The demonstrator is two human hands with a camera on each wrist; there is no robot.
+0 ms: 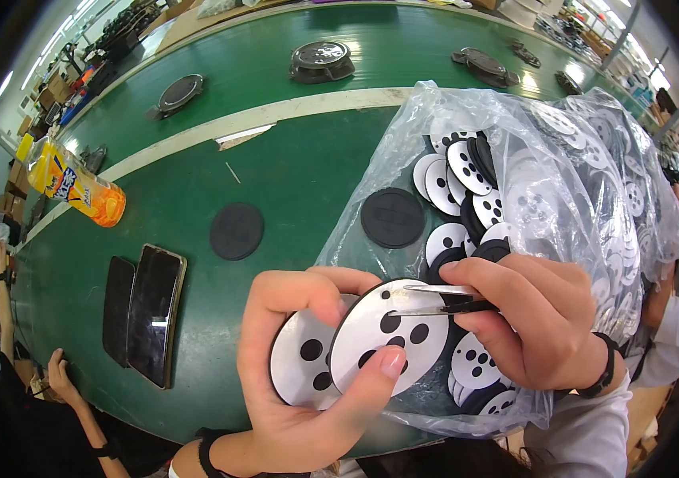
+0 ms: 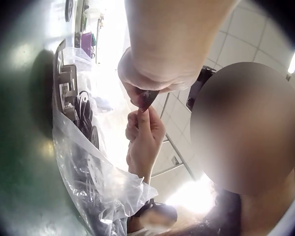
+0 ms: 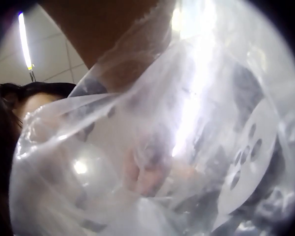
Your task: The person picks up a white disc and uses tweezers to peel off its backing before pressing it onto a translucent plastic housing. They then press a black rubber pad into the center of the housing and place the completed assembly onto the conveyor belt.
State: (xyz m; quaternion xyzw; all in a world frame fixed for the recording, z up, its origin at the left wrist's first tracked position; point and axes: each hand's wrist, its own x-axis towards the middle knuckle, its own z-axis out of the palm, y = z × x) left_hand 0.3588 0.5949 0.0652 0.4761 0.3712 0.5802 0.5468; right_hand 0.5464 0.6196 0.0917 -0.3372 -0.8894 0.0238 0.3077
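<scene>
My left hand (image 1: 308,398) grips two white-faced discs with black dots, thumb across the front disc (image 1: 395,334); the rear disc (image 1: 296,358) sits partly behind it. My right hand (image 1: 535,319) pinches metal tweezers (image 1: 435,299), whose tips lie over the front disc's upper dots. In the left wrist view, the left hand (image 2: 147,73) and right hand (image 2: 145,142) meet at a dark disc edge. Clear plastic covers much of the right wrist view, with a dotted disc (image 3: 248,160) at its right.
An open plastic bag (image 1: 547,199) of dotted discs spreads at the right. Black discs (image 1: 236,231) lie face down on the green table (image 1: 204,319). Two phones (image 1: 155,315) and an orange drink bottle (image 1: 76,183) are at the left. Metal parts (image 1: 321,61) rest along the far strip.
</scene>
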